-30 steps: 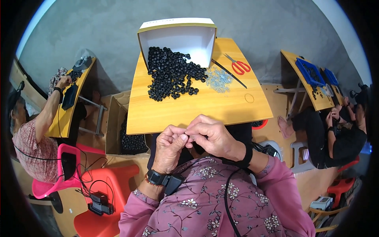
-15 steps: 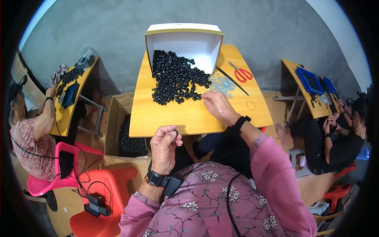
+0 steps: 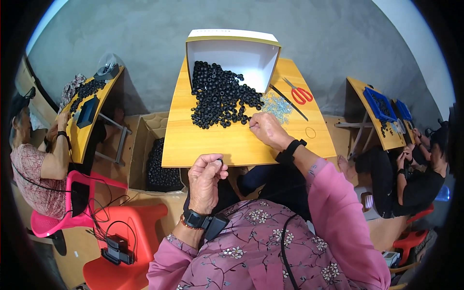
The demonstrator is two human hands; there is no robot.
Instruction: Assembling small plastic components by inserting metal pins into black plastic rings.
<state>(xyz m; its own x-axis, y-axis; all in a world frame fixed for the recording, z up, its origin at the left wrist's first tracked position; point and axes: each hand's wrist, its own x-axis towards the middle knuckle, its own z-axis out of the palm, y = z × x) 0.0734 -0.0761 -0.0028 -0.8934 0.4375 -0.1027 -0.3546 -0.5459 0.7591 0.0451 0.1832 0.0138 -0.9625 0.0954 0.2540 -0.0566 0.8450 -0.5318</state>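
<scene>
- One heap of black ring-like pieces (image 3: 217, 94), too many to count, is spilling from one white box (image 3: 258, 63) onto one yellow table (image 3: 193, 150).
- One spread of small clear pieces (image 3: 276, 107), also uncountable, is lying right of the heap.
- One pair of red-handled scissors (image 3: 297, 95), one dark thin rod (image 3: 290, 102) and one thin loop (image 3: 311, 127) are lying farther right.
- The left hand (image 3: 205, 178) is pinching one small dark piece (image 3: 220, 160) at the table's near edge, well apart from the heap.
- The right hand (image 3: 268, 130) is holding its fingers close together just beside the heap's near right edge, below the clear pieces; whether it is gripping anything, I cannot tell.
</scene>
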